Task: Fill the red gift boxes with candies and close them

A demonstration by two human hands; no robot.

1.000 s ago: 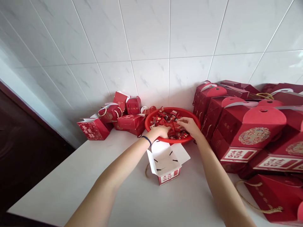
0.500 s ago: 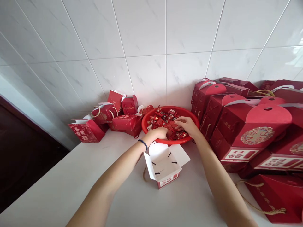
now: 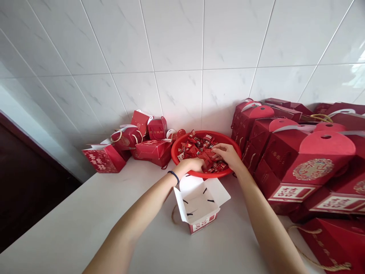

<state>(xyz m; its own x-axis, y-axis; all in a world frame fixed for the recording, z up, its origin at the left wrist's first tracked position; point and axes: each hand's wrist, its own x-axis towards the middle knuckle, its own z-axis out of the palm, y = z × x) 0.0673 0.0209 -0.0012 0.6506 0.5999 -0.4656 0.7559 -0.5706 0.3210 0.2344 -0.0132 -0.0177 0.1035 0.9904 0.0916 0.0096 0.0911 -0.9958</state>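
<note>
Boxes come first, at the far left: a heap of small red gift boxes [image 3: 151,148] by the wall. We see five or six, but they are too jumbled to count for sure. Next is our left grip [image 3: 193,164], fingers curled down into the sweets [image 3: 199,148] at the near rim of the one red bowl [image 3: 176,149]. We cannot tell if it has closed on any. The sweets lie piled in that bowl, far too many to count. We think they are small, light and hard, with slippery, crinkly wrappers, best pinched across the middle. One little open box [image 3: 199,201] sits on the white surface [image 3: 85,220] just in front of the bowl. Our right grip [image 3: 228,154] rests on the sweets too, fingers bent. We cannot tell if it is closed or not. Big red boxes [image 3: 299,160] are stacked at the right, at least six.
</note>
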